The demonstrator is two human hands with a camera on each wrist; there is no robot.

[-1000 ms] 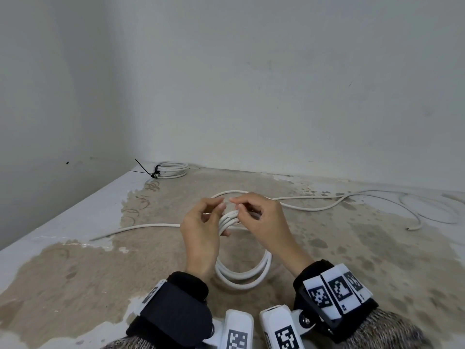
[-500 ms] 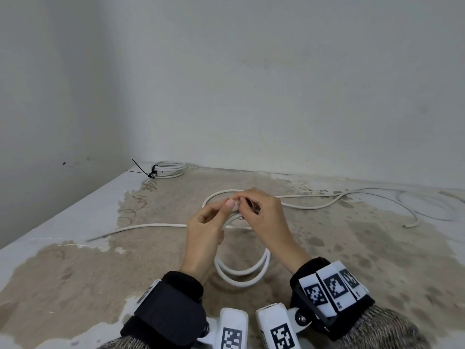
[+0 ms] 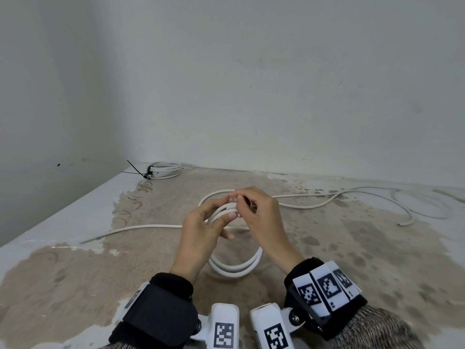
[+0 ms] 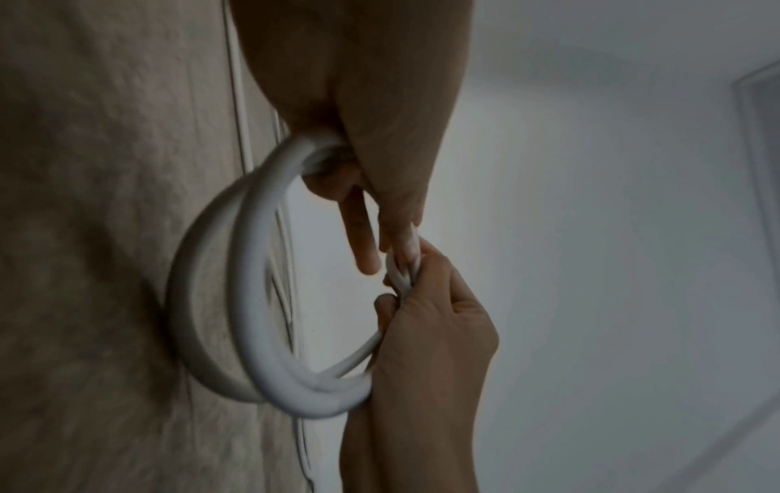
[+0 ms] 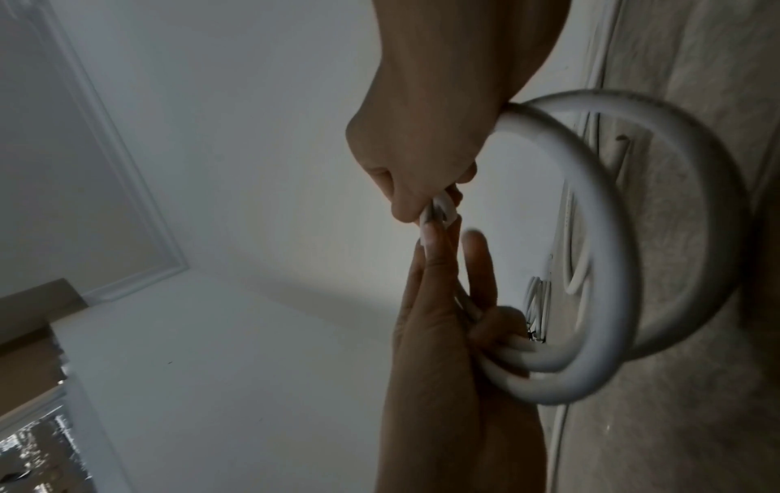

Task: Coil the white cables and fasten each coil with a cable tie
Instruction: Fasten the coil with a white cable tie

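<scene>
While held up over the floor (image 3: 75, 278), coil (image 3: 234, 269) pinched at its top by both hands.
Left hand (image 3: 201, 238) and right hand (image 3: 261, 217) meeting, fingers clamped on the strands; loose cable (image 3: 141, 227) trailing left; tied coil (image 3: 164, 170) far back by the wall.

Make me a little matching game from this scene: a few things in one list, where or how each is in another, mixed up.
Things:
1. coil in the hands
2. tied coil
3. loose cable end
4. left hand

States:
A. lies free on the floor at the right
B. pinches the loops at their top
C. hangs as loops, gripped by both hands
D. rests in the far corner, bound with a black tie

Pairs: 1-C, 2-D, 3-A, 4-B
</scene>
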